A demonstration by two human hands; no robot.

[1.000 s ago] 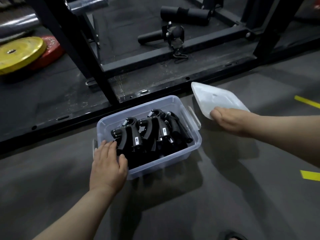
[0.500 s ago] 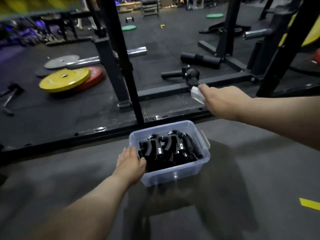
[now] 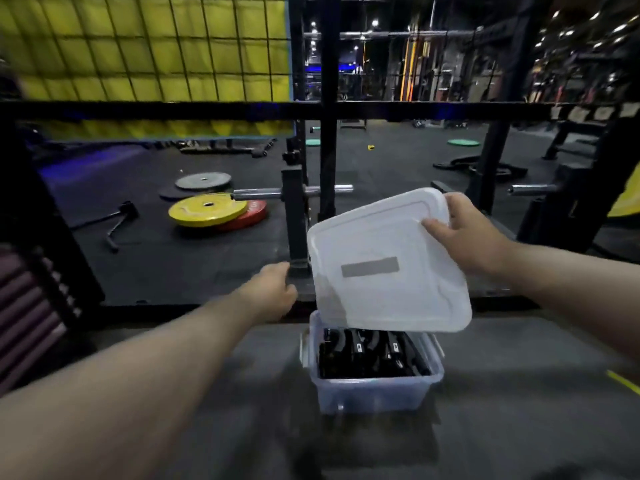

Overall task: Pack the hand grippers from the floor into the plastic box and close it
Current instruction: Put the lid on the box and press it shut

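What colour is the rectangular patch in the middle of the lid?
The patch is grey, on the whitish lid; head view shows it.

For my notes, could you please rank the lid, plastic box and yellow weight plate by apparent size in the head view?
1. lid, nearer the camera, so its lead over the box is unsure
2. plastic box, partly behind the lid
3. yellow weight plate, farther off

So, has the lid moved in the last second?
Yes. The lid, down to the right of the plastic box earlier, is now raised over it in the right hand.
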